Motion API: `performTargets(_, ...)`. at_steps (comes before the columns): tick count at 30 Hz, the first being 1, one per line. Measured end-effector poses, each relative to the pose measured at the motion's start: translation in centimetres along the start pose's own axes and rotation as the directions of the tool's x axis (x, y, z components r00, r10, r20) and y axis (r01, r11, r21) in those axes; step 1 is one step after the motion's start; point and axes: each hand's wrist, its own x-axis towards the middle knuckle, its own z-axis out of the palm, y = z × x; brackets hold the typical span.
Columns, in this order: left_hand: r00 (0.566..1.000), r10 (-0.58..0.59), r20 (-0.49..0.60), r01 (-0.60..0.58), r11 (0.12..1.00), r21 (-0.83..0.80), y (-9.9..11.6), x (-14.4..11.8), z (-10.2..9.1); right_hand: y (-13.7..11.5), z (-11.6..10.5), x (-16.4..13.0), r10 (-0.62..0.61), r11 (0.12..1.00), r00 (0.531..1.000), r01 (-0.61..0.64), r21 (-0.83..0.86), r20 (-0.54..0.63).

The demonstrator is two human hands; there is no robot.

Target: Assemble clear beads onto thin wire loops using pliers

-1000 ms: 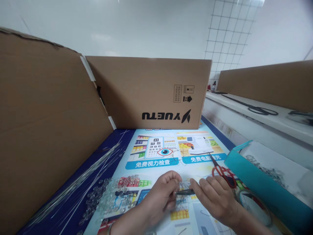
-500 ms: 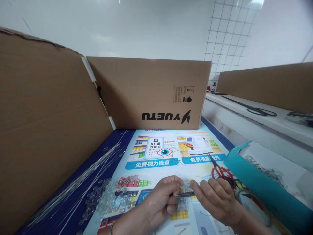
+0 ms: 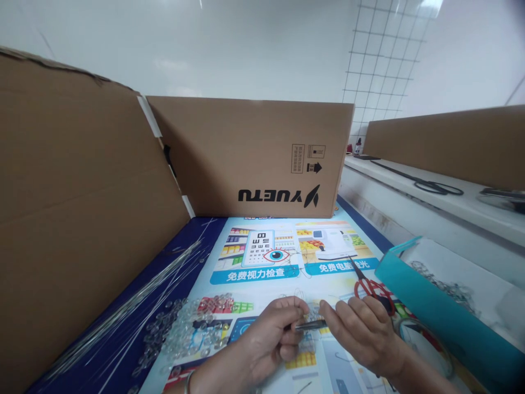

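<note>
Gripping a slim metal tool [image 3: 311, 325] near the worktop's front edge, your right hand [image 3: 364, 332] held its tip at your left hand [image 3: 270, 335], pinched on something too hidden to tell. Clear beads [image 3: 191, 331] lay toward the front left corner, red-handled scissors [image 3: 373, 289] toward the right edge.

Hands [image 3: 273, 339]: two
Pointed tool [image 3: 311, 325]: one
Red-handled scissors [image 3: 364, 282]: one
Teal box [image 3: 443, 313]: one
Clear beads [image 3: 184, 328]: dozens
Straight wires [image 3: 139, 301]: uncountable
</note>
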Motion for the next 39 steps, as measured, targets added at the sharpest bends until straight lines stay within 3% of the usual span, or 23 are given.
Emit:
performTargets(26, 0.999, -0.011, -0.05, 0.013, 0.999, 0.04, -0.3, -0.13, 0.29, -0.03, -0.24, -0.18, -0.01, 0.999, 0.999, 0.008, 0.048, 0.042)
performTargets(34, 0.994, 0.107, -0.027, -0.103, 0.989, 0.109, -0.24, 0.04, 0.0, -0.42, -0.28, 0.03, -0.011, 0.996, 0.997, 0.003, 0.091, 0.082)
performTargets(39, 0.968, 0.249, -0.041, -0.225, 0.924, 0.311, 0.25, -0.18, -0.11, -0.63, -0.13, -0.1, -0.004, 0.992, 0.993, -0.011, 0.126, 0.121)
